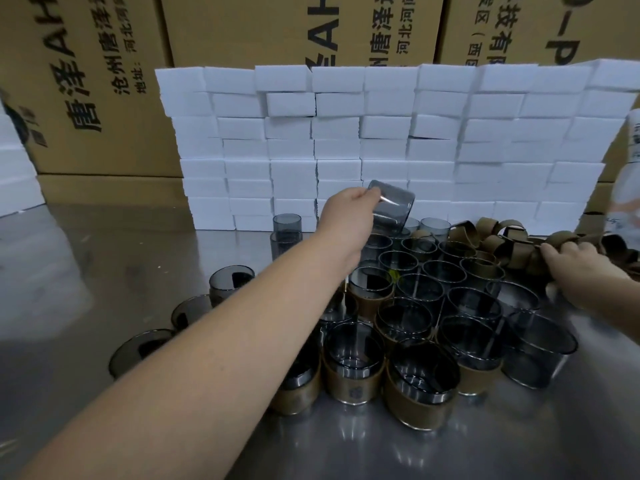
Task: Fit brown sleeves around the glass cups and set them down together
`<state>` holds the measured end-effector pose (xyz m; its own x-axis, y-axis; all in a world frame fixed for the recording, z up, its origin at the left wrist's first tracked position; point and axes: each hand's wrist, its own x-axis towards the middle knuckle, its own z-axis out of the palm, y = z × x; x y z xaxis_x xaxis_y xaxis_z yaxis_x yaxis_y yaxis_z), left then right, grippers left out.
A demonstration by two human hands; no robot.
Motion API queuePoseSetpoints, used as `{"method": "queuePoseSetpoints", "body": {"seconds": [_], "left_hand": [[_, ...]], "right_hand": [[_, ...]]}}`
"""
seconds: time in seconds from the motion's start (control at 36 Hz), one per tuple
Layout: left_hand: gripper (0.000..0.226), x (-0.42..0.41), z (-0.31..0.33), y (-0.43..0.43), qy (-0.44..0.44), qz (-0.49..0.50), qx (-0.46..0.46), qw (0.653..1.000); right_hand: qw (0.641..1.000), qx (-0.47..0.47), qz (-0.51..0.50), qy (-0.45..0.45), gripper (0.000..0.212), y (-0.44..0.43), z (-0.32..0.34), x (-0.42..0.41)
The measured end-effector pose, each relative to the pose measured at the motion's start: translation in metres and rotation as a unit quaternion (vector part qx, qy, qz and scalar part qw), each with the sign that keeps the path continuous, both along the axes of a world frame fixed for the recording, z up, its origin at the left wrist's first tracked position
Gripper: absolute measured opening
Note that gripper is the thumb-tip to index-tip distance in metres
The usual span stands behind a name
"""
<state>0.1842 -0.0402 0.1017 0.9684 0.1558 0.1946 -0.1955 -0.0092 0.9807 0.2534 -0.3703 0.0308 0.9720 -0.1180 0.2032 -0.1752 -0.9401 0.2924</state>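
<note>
My left hand [349, 216] grips a bare smoky grey glass cup [394, 207], lifted and tilted above the far end of the cluster. Several grey glass cups [419, 292] stand packed together on the steel table. The nearer ones wear brown sleeves [414, 408]; the farther ones are bare. A heap of loose brown sleeves [498, 237] lies at the back right. My right hand [576, 268] rests on that heap, fingers curled around a sleeve at its front edge.
A wall of stacked white boxes [381, 143] stands behind the cups, with big cardboard cartons [104, 81] behind it. Two stacked cups [286, 230] stand at the back left. Three sleeved cups [228, 282] lie in a row left of my forearm. Bare steel table [86, 271] at left.
</note>
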Motion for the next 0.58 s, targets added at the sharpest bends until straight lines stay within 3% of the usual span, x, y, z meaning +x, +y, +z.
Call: {"method": "queuePoseSetpoints", "body": {"seconds": [0.14, 0.22, 0.42, 0.58], "left_hand": [[0.01, -0.017, -0.004, -0.008, 0.126, -0.016, -0.242, 0.962], [0.007, -0.021, -0.009, -0.009, 0.183, -0.017, -0.328, 0.926], [0.019, -0.025, -0.016, -0.006, 0.215, -0.018, -0.395, 0.893], [0.019, -0.028, -0.022, -0.004, 0.211, -0.014, -0.394, 0.895]], "right_hand": [[0.994, -0.099, 0.04, -0.026, 0.059, 0.002, 0.002, -0.012], [0.988, -0.143, 0.045, -0.047, 0.051, 0.003, 0.007, -0.016], [0.985, -0.151, 0.001, -0.078, 0.031, 0.005, 0.029, -0.009], [0.99, -0.001, 0.001, -0.139, 0.018, 0.01, 0.049, -0.001]]}}
